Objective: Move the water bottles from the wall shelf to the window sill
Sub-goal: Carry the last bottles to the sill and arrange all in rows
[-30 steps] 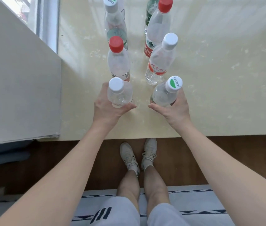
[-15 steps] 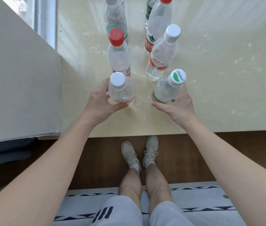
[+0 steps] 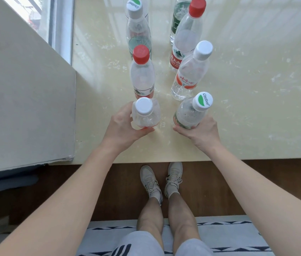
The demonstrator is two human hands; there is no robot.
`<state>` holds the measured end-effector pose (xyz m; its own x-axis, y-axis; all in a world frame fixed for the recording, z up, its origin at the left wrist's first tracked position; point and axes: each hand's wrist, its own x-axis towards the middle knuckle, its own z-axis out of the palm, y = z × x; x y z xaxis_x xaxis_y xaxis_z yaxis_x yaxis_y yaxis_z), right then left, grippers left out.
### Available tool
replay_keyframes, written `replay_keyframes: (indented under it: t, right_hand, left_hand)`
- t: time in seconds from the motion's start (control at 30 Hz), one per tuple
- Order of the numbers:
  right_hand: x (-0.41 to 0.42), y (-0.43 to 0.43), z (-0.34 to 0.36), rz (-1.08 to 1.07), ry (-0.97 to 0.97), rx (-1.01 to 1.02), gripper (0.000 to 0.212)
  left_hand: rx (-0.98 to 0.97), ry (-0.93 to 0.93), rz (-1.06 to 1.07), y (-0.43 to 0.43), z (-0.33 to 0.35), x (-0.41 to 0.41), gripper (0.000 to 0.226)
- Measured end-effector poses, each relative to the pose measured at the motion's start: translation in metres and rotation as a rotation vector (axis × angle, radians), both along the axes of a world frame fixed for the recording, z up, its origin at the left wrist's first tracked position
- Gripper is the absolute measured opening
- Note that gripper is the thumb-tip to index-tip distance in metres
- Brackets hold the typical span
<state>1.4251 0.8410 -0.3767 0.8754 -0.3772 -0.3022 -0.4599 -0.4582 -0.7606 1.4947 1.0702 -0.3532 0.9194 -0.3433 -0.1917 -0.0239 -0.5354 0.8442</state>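
Observation:
Several clear water bottles stand in two rows on the pale yellow window sill [image 3: 256, 108]. My left hand [image 3: 122, 128] wraps around the nearest white-capped bottle [image 3: 145, 115] of the left row. My right hand [image 3: 199, 133] grips the base of the green-and-white-capped bottle [image 3: 192, 113] at the near end of the right row. Both bottles stand on the sill. Behind them are a red-capped bottle [image 3: 142, 74] and a white-capped bottle with an orange label [image 3: 190, 72], then further bottles [image 3: 186, 34].
A grey wall block [image 3: 26, 108] borders the sill on the left, with the window frame [image 3: 61, 28] behind it. The sill's front edge runs just beyond my wrists. Below are brown floor, my feet [image 3: 162, 180] and a patterned rug [image 3: 229, 237].
Both hands have stayed on their bottles near the sill's front edge. The view shifted slightly; the two held bottles sit a little closer to the rows behind.

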Motion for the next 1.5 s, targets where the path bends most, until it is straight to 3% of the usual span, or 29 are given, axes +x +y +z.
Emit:
replay_keyframes:
  t: [0.23, 0.47, 0.63, 0.77, 1.0, 1.23, 1.5]
  right_hand:
    - [-0.002, 0.001, 0.001, 0.000, 0.024, 0.034, 0.068]
    - [-0.019, -0.017, 0.005, 0.019, 0.130, 0.096, 0.099]
    - [-0.013, -0.056, 0.042, -0.040, 0.088, 0.011, 0.077]
    - [0.027, -0.069, 0.084, -0.092, -0.061, 0.017, 0.058]
    - [0.084, -0.053, 0.108, 0.187, -0.083, -0.005, 0.081]
    - [0.102, -0.036, 0.090, 0.192, -0.113, -0.148, 0.069]
    - [0.110, -0.047, 0.092, 0.308, -0.087, -0.008, 0.056]
  left_hand:
    - [0.037, -0.055, -0.037, 0.002, 0.001, -0.001, 0.064]
    - [0.175, -0.002, -0.074, 0.010, 0.003, -0.007, 0.086]
    - [0.397, -0.038, -0.147, 0.038, 0.026, 0.017, 0.083]
    - [0.299, -0.154, 0.004, 0.040, 0.049, 0.057, 0.066]
    - [0.100, -0.155, -0.085, 0.008, 0.076, 0.097, 0.080]
    - [0.078, -0.148, -0.150, -0.016, 0.071, 0.100, 0.067]
    - [0.085, -0.169, -0.154, -0.023, 0.059, 0.101, 0.062]
